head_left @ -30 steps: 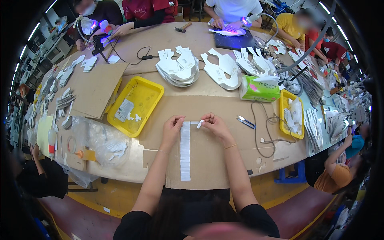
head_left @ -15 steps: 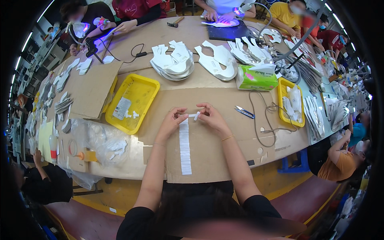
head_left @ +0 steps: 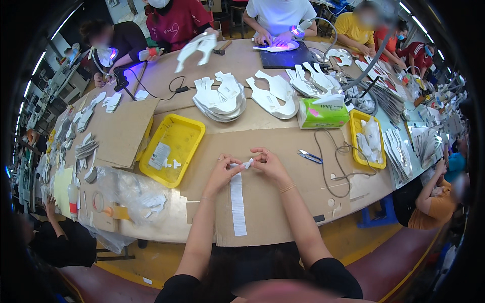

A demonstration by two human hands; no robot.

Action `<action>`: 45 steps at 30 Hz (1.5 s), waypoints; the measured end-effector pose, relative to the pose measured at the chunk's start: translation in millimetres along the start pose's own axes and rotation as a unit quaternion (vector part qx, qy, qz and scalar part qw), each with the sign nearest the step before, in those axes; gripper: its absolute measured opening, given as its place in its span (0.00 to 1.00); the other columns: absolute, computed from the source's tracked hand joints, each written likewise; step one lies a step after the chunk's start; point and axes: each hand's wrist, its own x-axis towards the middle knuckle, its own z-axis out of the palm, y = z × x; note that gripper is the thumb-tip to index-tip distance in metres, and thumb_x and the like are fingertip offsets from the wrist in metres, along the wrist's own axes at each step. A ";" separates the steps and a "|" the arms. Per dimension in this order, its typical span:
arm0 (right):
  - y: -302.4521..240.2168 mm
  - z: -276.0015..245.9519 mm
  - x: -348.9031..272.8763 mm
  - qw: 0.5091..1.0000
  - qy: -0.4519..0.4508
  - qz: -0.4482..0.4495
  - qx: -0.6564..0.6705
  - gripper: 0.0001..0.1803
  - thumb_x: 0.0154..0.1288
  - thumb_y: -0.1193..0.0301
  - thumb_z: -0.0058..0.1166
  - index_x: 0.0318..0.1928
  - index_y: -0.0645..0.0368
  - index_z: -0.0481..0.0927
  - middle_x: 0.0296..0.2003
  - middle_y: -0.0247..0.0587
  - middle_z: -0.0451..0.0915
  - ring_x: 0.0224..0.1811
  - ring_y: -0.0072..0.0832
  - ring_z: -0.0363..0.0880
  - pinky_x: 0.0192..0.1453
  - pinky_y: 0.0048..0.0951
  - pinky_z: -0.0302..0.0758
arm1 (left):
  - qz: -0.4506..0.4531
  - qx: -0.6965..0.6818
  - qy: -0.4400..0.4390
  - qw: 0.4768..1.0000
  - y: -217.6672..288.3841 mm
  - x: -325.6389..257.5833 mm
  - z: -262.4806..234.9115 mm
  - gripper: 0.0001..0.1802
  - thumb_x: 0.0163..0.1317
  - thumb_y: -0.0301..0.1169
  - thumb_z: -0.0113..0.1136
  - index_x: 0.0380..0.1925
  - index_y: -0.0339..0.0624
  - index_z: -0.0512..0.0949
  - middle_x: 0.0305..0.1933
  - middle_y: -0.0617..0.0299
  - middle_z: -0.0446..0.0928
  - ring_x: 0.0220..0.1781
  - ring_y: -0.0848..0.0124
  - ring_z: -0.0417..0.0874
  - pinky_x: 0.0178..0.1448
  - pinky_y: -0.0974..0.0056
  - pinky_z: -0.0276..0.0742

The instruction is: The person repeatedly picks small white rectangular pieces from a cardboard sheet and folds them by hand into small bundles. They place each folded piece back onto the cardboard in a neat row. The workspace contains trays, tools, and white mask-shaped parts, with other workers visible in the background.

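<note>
A small white strip piece is pinched between my two hands over the cardboard sheet. The fingertips of my left hand close on its left end. My right hand holds the other end between thumb and finger, where the piece looks bent or folded. Just below them, a column of small overlapping white pieces lies in a line on the cardboard, running toward me. The fingers partly cover the held piece.
Left stands a yellow tray with a few white scraps; right are thread snips, a looping cable and another yellow tray. Stacked white shoe-upper pieces and a green tissue pack lie beyond. Co-workers sit around the table.
The view has tilted, so the table sits lower in the picture. My hands still hold the small white piece, now more bent. Across the table, a person has lifted a white cut-out piece.
</note>
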 end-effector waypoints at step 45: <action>0.6 1.2 -1.5 1.000 0.000 0.006 0.009 0.25 0.58 0.78 0.60 0.56 0.64 0.71 0.35 0.32 0.78 0.39 0.18 0.77 0.45 0.20 0.72 | 0.024 -0.056 0.040 0.997 -15.3 -1.6 4.5 0.06 0.59 0.30 0.65 0.30 0.39 0.80 0.38 0.69 0.68 0.33 0.79 0.65 0.38 0.73 0.63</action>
